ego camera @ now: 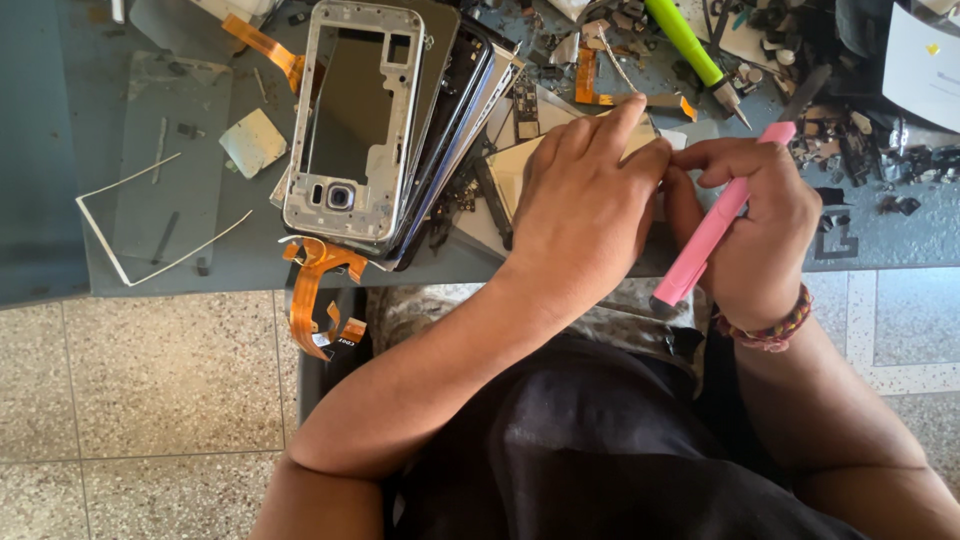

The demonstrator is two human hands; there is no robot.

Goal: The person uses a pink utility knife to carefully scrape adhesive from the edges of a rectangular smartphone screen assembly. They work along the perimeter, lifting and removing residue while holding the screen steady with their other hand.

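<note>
Right hand point(755, 235) grip round smooth pink pen tool point(712, 232); left hand point(580, 205) on flat beige panel point(520, 165)

- Left third of the frame: the grey work table point(60, 150) is mostly open here, with only a clear plastic sheet point(170, 150), a thin white frame strip point(130, 235) and a small silver foil square point(254, 142) lying flat.
- Centre top: a stack of phone frames point(385, 130) blocks the way, with an orange flex cable point(312, 290) hanging over the table edge below it.
- Upper right: a dense litter of small phone parts point(850, 130), a green tool point(690, 50) and a white paper point(925, 65) leave little room.
- Centre right: the left hand point(580, 210) and the right hand point(755, 235), which grips a pink tool point(715, 225), fill the near table edge.
</note>
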